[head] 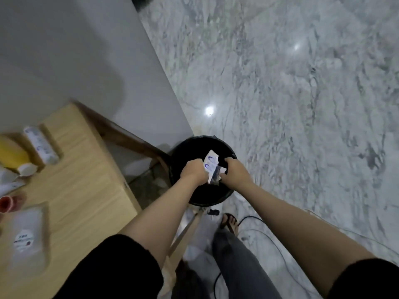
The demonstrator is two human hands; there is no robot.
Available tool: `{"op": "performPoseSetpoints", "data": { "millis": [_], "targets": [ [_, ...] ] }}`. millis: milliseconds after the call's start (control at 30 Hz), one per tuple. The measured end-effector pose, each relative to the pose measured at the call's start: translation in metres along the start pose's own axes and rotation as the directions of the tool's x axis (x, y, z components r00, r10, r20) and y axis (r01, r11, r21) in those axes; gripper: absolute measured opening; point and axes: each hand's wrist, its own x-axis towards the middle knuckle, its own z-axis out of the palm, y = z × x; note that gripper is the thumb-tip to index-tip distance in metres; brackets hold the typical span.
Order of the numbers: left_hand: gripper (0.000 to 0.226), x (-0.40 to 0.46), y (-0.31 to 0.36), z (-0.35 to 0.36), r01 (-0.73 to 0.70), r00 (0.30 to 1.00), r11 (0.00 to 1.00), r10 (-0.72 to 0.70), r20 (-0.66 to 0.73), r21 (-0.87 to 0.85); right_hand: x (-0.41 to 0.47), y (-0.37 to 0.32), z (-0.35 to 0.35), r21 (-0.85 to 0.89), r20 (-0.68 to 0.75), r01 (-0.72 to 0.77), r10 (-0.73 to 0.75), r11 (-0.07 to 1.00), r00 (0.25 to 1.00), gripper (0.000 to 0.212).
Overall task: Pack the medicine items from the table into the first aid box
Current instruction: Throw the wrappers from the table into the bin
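Hands: left hand (pixel 193 171) & right hand (pixel 234 171) both grip white wrapper (pixel 212 167) over black bin (pixel 183 152). Roll (pixel 41 145), yellow bottle (pixel 11 154), pouch (pixel 26 236) etc. unpacked on worktop (pixel 86 169); box not seen.

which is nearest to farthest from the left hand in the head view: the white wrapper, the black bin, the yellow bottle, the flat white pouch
From the left hand:
1. white wrapper, in its grip.
2. black bin, directly beneath the hands.
3. yellow bottle and flat white pouch, both far off on the wooden table at the left; too close to rank.
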Motion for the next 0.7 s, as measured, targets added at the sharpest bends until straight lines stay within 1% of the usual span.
{"op": "performPoseSetpoints", "data": {
  "millis": [67,100,167,233,300,333,367,467,500,600,700],
  "targets": [
    [0.035,0.003,-0.003,0.005,0.045,0.998,0.998,-0.047,0.048,0.04,0.004,0.007,0.002,-0.005,0.019,0.002,-0.002,1.0,1.0,0.028],
    [0.041,0.001,-0.002,0.006,0.066,0.996,0.997,-0.069,0.062,0.05,0.004,0.008,0.001,-0.005,0.022,0.005,-0.005,1.0,1.0,0.031],
    [0.05,-0.006,0.001,0.006,0.08,0.995,0.995,-0.083,0.054,0.054,-0.002,0.009,-0.002,-0.01,0.02,0.01,-0.01,1.0,1.0,0.044],
    [0.049,-0.019,0.004,0.002,0.068,0.997,0.997,-0.069,0.025,0.036,-0.013,0.004,-0.008,-0.018,0.013,0.022,-0.022,1.0,1.0,0.052],
    [0.036,-0.035,0.007,-0.006,0.046,0.999,0.999,-0.045,-0.015,0.014,-0.027,-0.006,-0.015,-0.009,-0.014,0.05,-0.05,0.999,0.999,0.055],
    [0.031,-0.044,0.006,-0.011,0.032,0.998,0.999,-0.032,-0.045,0.002,-0.036,-0.015,-0.02,0.001,-0.038,0.072,-0.072,0.997,0.997,0.055],
    [0.031,-0.056,0.006,-0.018,0.017,0.997,1.0,-0.018,-0.072,-0.016,-0.045,-0.024,-0.024,0.014,-0.061,0.098,-0.097,0.995,0.993,0.055],
    [0.052,-0.09,-0.001,-0.04,-0.063,0.983,0.996,0.051,-0.175,-0.064,-0.074,-0.056,-0.036,0.064,-0.121,0.187,-0.179,0.98,0.977,0.053],
    [0.053,-0.103,-0.004,-0.049,-0.099,0.971,0.991,0.076,-0.228,-0.091,-0.084,-0.068,-0.04,0.079,-0.143,0.221,-0.208,0.972,0.968,0.052],
    [0.043,-0.143,-0.017,-0.079,-0.201,0.903,0.966,0.117,-0.413,-0.166,-0.117,-0.105,-0.046,0.109,-0.227,0.316,-0.286,0.942,0.931,0.048],
    [0.055,-0.181,-0.044,-0.11,-0.269,0.846,0.938,0.123,-0.518,-0.217,-0.15,-0.144,-0.044,0.116,-0.305,0.404,-0.355,0.907,0.884,0.045]
  ]
}}
